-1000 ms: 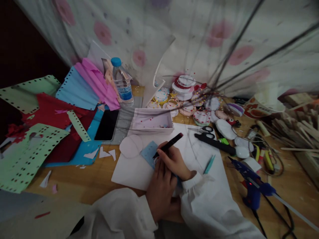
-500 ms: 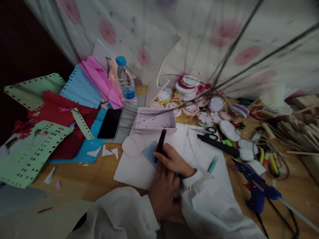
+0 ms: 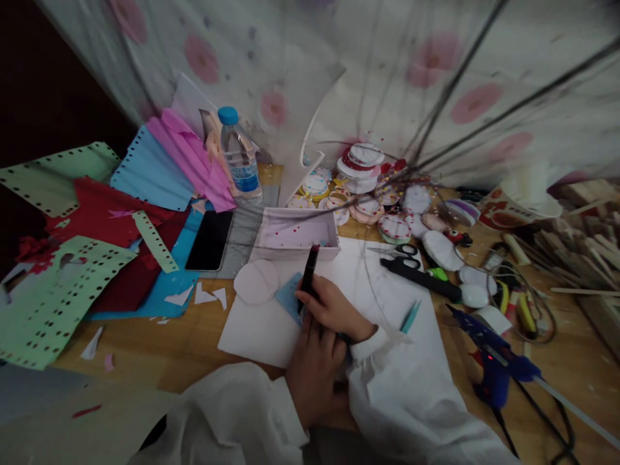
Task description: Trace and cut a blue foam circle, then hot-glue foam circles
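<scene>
The right hand (image 3: pixel 334 313) has its fingers clamped round a black marker pen (image 3: pixel 309 271), tip on the small light-blue paper piece (image 3: pixel 289 296) just beyond the left hand (image 3: pixel 314 368), whose fingers press flat; any marking is hidden, so progress is unclear

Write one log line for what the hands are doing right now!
right hand: holds black marker on blue paper piece | left hand: presses white sheet | nearby: scissors, glue gun
</scene>
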The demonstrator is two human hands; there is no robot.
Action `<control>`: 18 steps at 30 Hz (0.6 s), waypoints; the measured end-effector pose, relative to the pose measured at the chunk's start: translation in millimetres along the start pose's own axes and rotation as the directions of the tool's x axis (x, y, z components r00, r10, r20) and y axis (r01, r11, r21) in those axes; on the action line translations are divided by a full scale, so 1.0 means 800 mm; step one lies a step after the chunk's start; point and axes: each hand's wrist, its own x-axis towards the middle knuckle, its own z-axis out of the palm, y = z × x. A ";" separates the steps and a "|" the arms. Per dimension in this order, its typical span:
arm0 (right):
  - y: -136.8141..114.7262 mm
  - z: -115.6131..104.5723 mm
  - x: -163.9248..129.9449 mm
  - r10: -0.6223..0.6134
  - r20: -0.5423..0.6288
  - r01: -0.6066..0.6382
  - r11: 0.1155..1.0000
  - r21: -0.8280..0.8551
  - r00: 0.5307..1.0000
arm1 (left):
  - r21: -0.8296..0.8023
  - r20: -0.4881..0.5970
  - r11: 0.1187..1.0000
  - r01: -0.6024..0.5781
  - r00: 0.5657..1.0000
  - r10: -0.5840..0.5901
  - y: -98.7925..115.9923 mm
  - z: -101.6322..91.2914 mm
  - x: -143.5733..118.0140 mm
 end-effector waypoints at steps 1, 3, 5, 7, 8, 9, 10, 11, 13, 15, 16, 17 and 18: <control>0.000 0.000 0.000 0.008 -0.008 -0.008 1.000 0.010 1.000 | -0.001 0.005 1.000 -0.004 1.000 0.004 0.000 -0.001 0.000; 0.001 0.000 0.000 0.028 -0.022 -0.027 0.999 0.028 0.999 | -0.003 0.017 1.000 -0.009 1.000 0.009 0.000 -0.003 0.001; 0.002 0.001 -0.001 0.037 -0.038 -0.035 0.998 0.053 0.999 | -0.005 0.025 1.000 -0.008 1.000 0.008 0.000 -0.003 0.001; 0.003 0.002 -0.006 0.034 -0.081 -0.026 0.995 0.094 0.996 | -0.011 0.022 1.000 -0.004 1.000 0.004 -0.001 -0.002 0.001; 0.002 0.002 -0.008 0.028 -0.123 -0.014 0.993 0.118 0.992 | -0.016 0.016 1.000 -0.003 1.000 0.003 -0.002 -0.001 0.000; 0.001 0.002 -0.012 0.023 -0.183 0.003 0.990 0.141 0.983 | -0.023 0.009 1.000 -0.008 1.000 0.008 -0.002 0.000 0.000; 0.000 0.003 -0.015 0.016 -0.257 0.026 0.987 0.159 0.966 | -0.030 0.002 0.999 -0.017 1.000 0.017 -0.004 0.001 -0.001; -0.002 0.002 -0.018 0.005 -0.339 0.056 0.984 0.170 0.941 | -0.037 -0.005 0.999 -0.030 1.000 0.030 -0.005 0.002 -0.002; -0.008 0.000 -0.026 -0.025 -0.493 0.127 0.977 0.173 0.870 | -0.044 -0.024 0.997 -0.058 0.998 0.057 -0.008 0.002 -0.003; -0.015 -0.004 -0.034 -0.052 -0.612 0.184 0.970 0.156 0.790 | -0.044 -0.067 0.996 -0.074 0.995 0.071 -0.010 -0.002 -0.005; -0.019 -0.007 -0.040 -0.054 -0.656 0.189 0.972 0.137 0.752 | -0.043 -0.096 0.996 -0.079 0.993 0.074 -0.011 -0.006 -0.005; -0.024 -0.011 -0.047 -0.047 -0.697 0.173 0.978 0.112 0.715 | -0.044 -0.126 0.995 -0.089 0.989 0.083 -0.011 -0.011 -0.006; -0.028 -0.015 -0.055 -0.026 -0.732 0.132 0.987 0.087 0.680 | -0.048 -0.151 0.993 -0.104 0.984 0.096 -0.011 -0.018 -0.007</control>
